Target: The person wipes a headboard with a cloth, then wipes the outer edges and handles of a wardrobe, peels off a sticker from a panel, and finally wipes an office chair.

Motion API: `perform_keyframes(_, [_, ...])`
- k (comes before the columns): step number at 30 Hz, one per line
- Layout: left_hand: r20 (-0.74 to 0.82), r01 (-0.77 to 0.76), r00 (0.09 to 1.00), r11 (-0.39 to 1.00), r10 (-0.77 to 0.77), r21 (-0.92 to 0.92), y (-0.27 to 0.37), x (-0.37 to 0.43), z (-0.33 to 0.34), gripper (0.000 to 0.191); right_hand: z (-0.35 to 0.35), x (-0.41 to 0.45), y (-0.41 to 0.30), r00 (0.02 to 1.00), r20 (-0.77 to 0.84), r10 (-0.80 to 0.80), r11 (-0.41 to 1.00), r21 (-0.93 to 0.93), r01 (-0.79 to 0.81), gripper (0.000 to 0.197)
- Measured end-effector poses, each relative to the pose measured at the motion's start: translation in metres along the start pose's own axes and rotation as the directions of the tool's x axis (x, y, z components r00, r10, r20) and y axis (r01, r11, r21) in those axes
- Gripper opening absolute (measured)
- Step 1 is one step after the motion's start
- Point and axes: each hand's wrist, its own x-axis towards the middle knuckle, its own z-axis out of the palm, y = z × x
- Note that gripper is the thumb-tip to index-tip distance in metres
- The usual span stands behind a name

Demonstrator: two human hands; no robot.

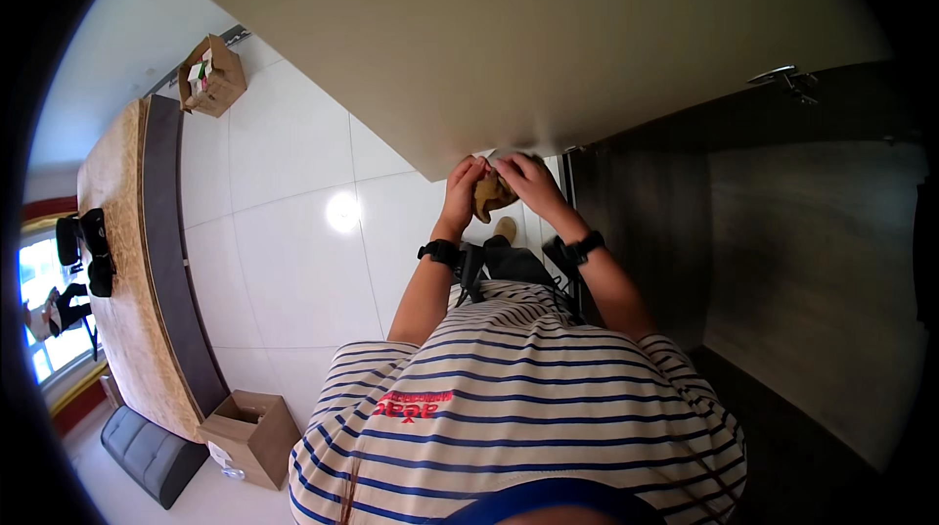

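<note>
A brown cloth (490, 195), bunched up, hangs between my two hands in front of my body. My left hand (463, 186) grips its left side, fingers and thumb pinched near the top. My right hand (527, 176) holds the right side, with the fingertips of both hands close together. Something pale and blurred shows just above the fingertips; I cannot tell what it is. Both hands are just below the lower edge of a beige cabinet door (513, 48). Each wrist wears a black strap with a device.
The dark cabinet interior (638, 231) lies at my right, with a metal hinge (785, 76) above it. A cardboard box (220, 81) with items stands far left on the tiled floor. Left also are a bed-like platform (121, 231), a brown nightstand-like box (257, 437) and a grey cushion (150, 455).
</note>
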Motion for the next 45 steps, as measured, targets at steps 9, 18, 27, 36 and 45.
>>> perform_keyframes(9, [0.030, 0.069, 0.997, 0.998, -0.070, 0.010, 0.006, 0.005, -0.003, 0.020, 0.034, 0.020, 0.010, 0.988, -0.047, 0.150, 0.953, 0.271, -0.132, 0.029])
perform_keyframes(18, [0.132, 0.079, 0.986, 0.981, -0.103, 0.176, 0.017, 0.017, -0.017, 0.021, 0.062, 0.022, 0.017, 0.962, -0.207, 0.179, 0.922, 0.376, -0.091, 0.026])
perform_keyframes(27, [0.228, 0.017, 0.969, 0.947, -0.094, 0.320, 0.013, 0.027, -0.036, 0.024, 0.078, 0.011, 0.020, 0.922, -0.255, 0.292, 0.894, 0.416, -0.167, 0.029])
perform_keyframes(36, [0.250, -0.100, 0.967, 0.826, -0.051, 0.554, 0.009, 0.023, -0.048, 0.023, 0.099, 0.001, 0.039, 0.904, -0.256, 0.343, 0.851, 0.491, -0.184, 0.033])
perform_keyframes(45, [0.216, -0.049, 0.969, 0.766, -0.119, 0.641, -0.004, 0.013, -0.062, 0.027, 0.115, -0.006, 0.057, 0.897, -0.227, 0.379, 0.815, 0.541, -0.207, 0.032])
